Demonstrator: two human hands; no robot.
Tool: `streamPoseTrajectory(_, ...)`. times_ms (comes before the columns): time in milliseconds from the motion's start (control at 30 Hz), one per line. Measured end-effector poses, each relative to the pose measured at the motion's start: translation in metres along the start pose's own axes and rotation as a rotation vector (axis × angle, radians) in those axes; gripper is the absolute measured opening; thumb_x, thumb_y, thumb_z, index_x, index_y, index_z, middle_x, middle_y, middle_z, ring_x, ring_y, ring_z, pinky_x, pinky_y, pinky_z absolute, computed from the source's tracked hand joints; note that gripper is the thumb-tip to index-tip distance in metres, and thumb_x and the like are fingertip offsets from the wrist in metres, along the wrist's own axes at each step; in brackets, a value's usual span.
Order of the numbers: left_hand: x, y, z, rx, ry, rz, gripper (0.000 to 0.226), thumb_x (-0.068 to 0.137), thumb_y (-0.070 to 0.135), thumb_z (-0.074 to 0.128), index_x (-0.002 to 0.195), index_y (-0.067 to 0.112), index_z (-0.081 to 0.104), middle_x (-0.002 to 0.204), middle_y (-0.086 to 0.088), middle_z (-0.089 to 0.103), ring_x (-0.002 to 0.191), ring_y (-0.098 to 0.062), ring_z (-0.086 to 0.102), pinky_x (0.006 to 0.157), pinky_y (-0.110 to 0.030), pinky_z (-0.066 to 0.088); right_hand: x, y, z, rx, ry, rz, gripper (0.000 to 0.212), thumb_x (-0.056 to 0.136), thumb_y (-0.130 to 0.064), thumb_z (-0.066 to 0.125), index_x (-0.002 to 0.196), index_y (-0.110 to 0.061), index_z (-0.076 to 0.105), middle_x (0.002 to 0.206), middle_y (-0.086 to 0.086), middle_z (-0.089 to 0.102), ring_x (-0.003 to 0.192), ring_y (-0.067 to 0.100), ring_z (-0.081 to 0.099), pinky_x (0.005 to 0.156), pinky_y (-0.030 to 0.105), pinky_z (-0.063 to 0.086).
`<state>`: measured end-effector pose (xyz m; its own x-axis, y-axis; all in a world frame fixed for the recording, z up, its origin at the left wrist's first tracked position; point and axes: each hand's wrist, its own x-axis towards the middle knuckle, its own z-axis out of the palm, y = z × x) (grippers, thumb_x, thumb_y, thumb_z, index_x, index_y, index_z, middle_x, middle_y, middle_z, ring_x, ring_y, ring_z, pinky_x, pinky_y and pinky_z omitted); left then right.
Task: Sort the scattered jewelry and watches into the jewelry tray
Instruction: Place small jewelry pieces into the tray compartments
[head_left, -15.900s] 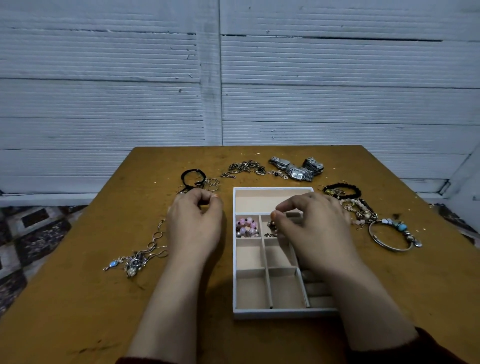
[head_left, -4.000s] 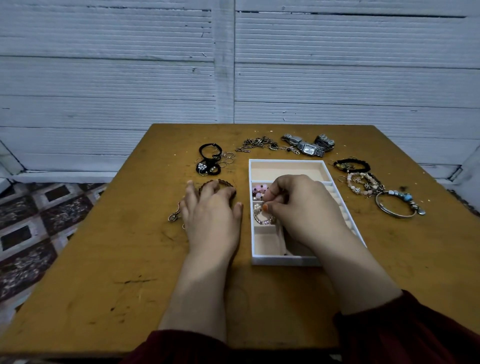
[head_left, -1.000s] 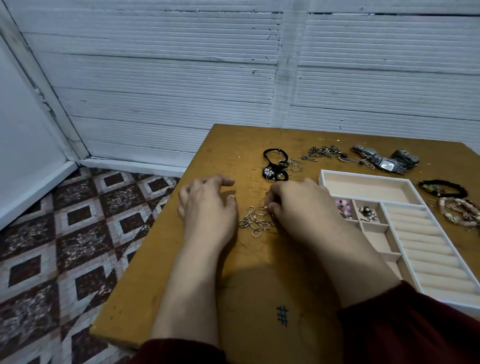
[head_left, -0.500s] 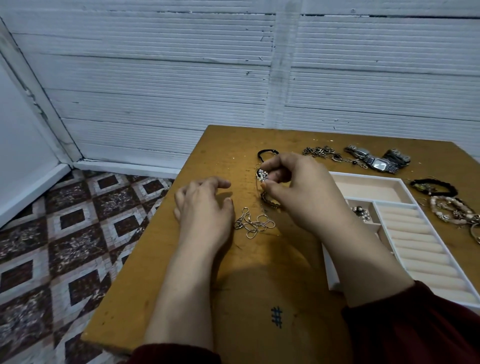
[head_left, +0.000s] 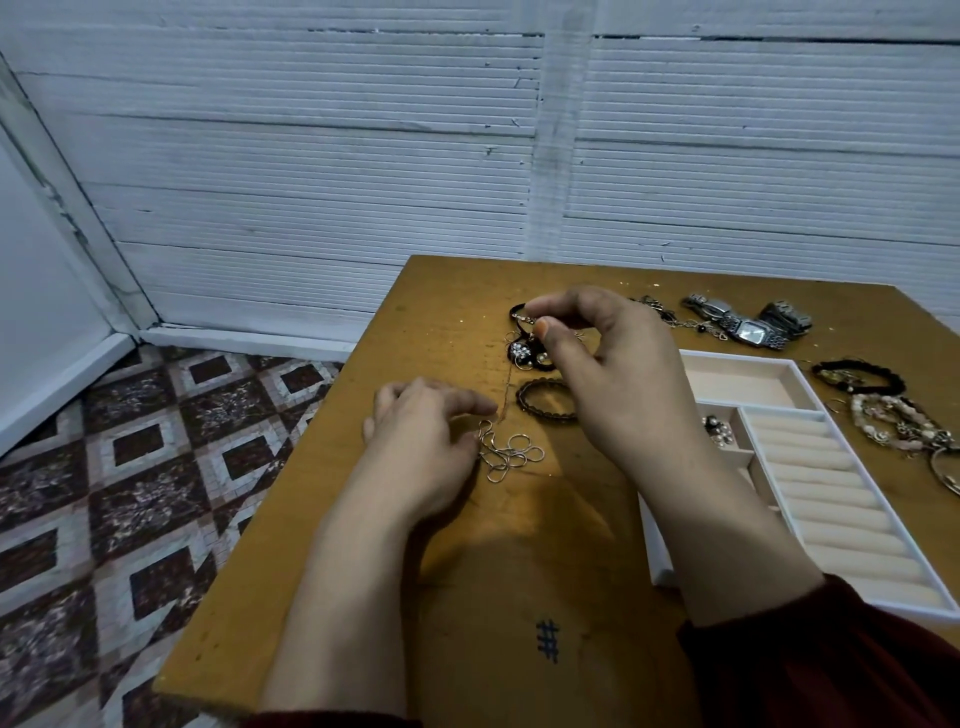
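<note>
The white tray (head_left: 737, 357) is sitting toward the right side of the table (head_left: 441, 312). Its long axis is running away from the person and slanting leftward in the head view. Its beige lining is showing a wide compartment at the far end, small square compartments along the left, and a column of padded ring rolls (head_left: 831, 488) along the right. A small cluster of jewelry (head_left: 718, 429) is lying in one square compartment. Just left of the tray's far end, the right hand (head_left: 613, 374) is pinching the far end of a black bracelet (head_left: 519, 353) between thumb and forefinger. The bracelet is stretching away from the person, with a sparkling flower charm showing on it just nearer than the fingertips. Between that bracelet and the tray's left wall, a dark round bracelet (head_left: 540, 411) is lying flat, partly hidden by the right hand. Farther left of the tray, the left hand (head_left: 421, 441) is resting palm down with fingers relaxed, gripping nothing, its fingertips at the edge of a looped silver chain (head_left: 506, 452). Beyond the tray's far end, metal watches (head_left: 750, 330) are lying with their bands running roughly left to right. One has a rectangular face, but any lettering on it is too small to read. Right of the tray, a black bead bracelet (head_left: 860, 378) and pale bead bracelets (head_left: 893, 426) are lying. A dark inked hash mark (head_left: 548, 642) is showing on the table, nearer the person than the tray's near left corner.
</note>
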<state>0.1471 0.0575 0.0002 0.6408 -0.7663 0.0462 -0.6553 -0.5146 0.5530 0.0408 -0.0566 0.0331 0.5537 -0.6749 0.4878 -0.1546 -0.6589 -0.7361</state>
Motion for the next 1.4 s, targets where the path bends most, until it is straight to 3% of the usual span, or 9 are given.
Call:
streamPoseTrajectory(133, -0.001, 0.000, 0.002, 0.031, 0.000, 0.016, 0.026, 0.094, 0.031, 0.055, 0.113, 0.046, 0.061, 0.129, 0.011, 0.045, 0.128, -0.019, 0.023, 0.101, -0.038, 0.022, -0.001, 0.002, 0.001, 0.024, 0.015, -0.003, 0.013, 0.090, -0.024, 0.060, 0.096, -0.032, 0.069, 0.096, -0.015, 0.068, 0.104, 0.015, 0.059, 0.089, 0.042, 0.049)
streamPoseTrajectory(300, -0.001, 0.004, 0.006, 0.074, 0.010, 0.026, 0.017, 0.090, 0.038, 0.058, 0.104, 0.043, 0.067, 0.111, 0.018, 0.040, 0.126, -0.018, 0.024, 0.098, -0.036, 0.021, -0.001, 0.004, 0.003, 0.037, 0.032, -0.021, 0.014, 0.088, -0.024, 0.060, 0.095, -0.034, 0.067, 0.094, -0.016, 0.067, 0.102, 0.015, 0.059, 0.089, 0.043, 0.049)
streamPoseTrajectory(600, -0.001, 0.008, 0.006, 0.151, 0.044, 0.035, 0.011, 0.082, 0.048, 0.065, 0.088, 0.040, 0.070, 0.120, 0.016, 0.049, 0.126, -0.020, 0.024, 0.096, -0.039, 0.022, 0.000, 0.005, 0.001, 0.082, 0.106, -0.052, 0.020, 0.084, -0.020, 0.061, 0.101, -0.031, 0.064, 0.081, -0.019, 0.061, 0.092, 0.011, 0.060, 0.083, 0.042, 0.050)
streamPoseTrajectory(767, -0.003, 0.021, 0.012, 0.218, 0.086, 0.046, 0.022, 0.082, 0.053, 0.063, 0.092, 0.036, 0.072, 0.126, 0.013, 0.049, 0.131, -0.022, 0.020, 0.101, -0.043, 0.021, 0.000, 0.005, 0.001, 0.100, 0.140, -0.057, 0.021, 0.081, -0.021, 0.060, 0.099, -0.032, 0.064, 0.081, -0.020, 0.060, 0.092, 0.010, 0.060, 0.085, 0.041, 0.049)
streamPoseTrajectory(1100, -0.002, 0.033, 0.024, 0.297, 0.128, 0.025, 0.016, 0.087, 0.038, 0.060, 0.097, 0.029, 0.069, 0.132, 0.005, 0.050, 0.135, -0.025, 0.018, 0.106, -0.048, 0.018, -0.002, 0.006, -0.003, 0.103, 0.142, -0.052, 0.020, 0.080, -0.021, 0.062, 0.098, -0.031, 0.065, 0.080, -0.021, 0.060, 0.092, 0.011, 0.060, 0.084, 0.042, 0.050)
streamPoseTrajectory(1267, -0.001, 0.030, 0.027, 0.293, 0.110, 0.002, 0.021, 0.092, 0.038, 0.052, 0.104, 0.027, 0.065, 0.134, 0.002, 0.046, 0.135, -0.027, 0.018, 0.106, -0.048, 0.018, -0.003, 0.008, -0.006, 0.118, 0.139, -0.039, 0.020, 0.083, -0.015, 0.066, 0.097, -0.030, 0.065, 0.080, -0.017, 0.062, 0.090, 0.009, 0.060, 0.080, 0.025, 0.044)
streamPoseTrajectory(1400, 0.000, 0.030, 0.024, 0.095, 0.101, -0.044, 0.009, 0.094, 0.041, 0.049, 0.093, 0.035, 0.056, 0.128, 0.005, 0.048, 0.130, -0.024, 0.022, 0.102, -0.043, 0.020, -0.005, 0.008, -0.008, 0.133, 0.139, -0.029, 0.020, 0.082, -0.014, 0.066, 0.096, -0.029, 0.065, 0.079, -0.017, 0.061, 0.088, 0.005, 0.059, 0.079, 0.018, 0.041)
